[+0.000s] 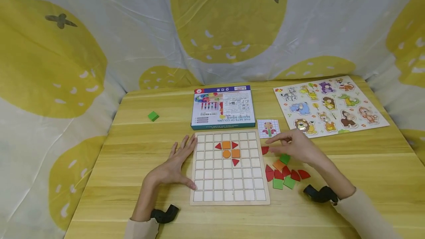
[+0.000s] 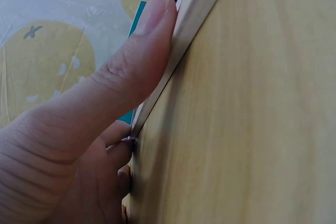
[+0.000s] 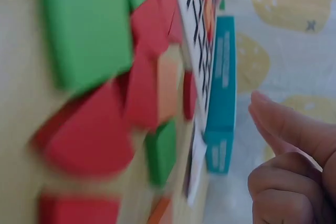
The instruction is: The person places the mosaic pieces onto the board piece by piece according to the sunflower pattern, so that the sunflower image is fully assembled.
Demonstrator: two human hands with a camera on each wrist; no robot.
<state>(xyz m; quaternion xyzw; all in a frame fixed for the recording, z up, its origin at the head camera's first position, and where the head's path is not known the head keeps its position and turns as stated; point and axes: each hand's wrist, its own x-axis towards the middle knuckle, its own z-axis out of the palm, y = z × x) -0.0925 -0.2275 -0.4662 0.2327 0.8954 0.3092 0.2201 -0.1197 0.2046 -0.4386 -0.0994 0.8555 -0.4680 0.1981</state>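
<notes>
On my head feed, the left grip [image 1: 176, 165] has its fingers spread, with fingertips and thumb at the left edge of the board [image 1: 229, 203]; it clasps nothing. My left wrist feed shows the thumb lying against that edge. The right grip [image 1: 293, 146] hangs with thumb and index finger a little apart, and I see nothing between them; on the right wrist feed other fingers are bent in. The red piece [image 1: 265, 150] lies just left of those two tips, at the board's right edge; I can't make out whether thumb and piece touch. The card [image 1: 269, 128] is just beyond the tips, and the loose pieces [image 1: 278, 174] in red, green and orange lie on the near side of the right grip, beside the board. On the board's far half I count two orange squares [image 1: 226, 145], an orange circle [image 1: 226, 154] and three red triangles [image 1: 235, 162]. The box [image 1: 222, 108] sits just past the board, the animal puzzle [image 1: 332, 104] beyond the right grip, and one green piece [image 1: 153, 116] on the table [image 1: 126, 161], left of the box and well apart.
</notes>
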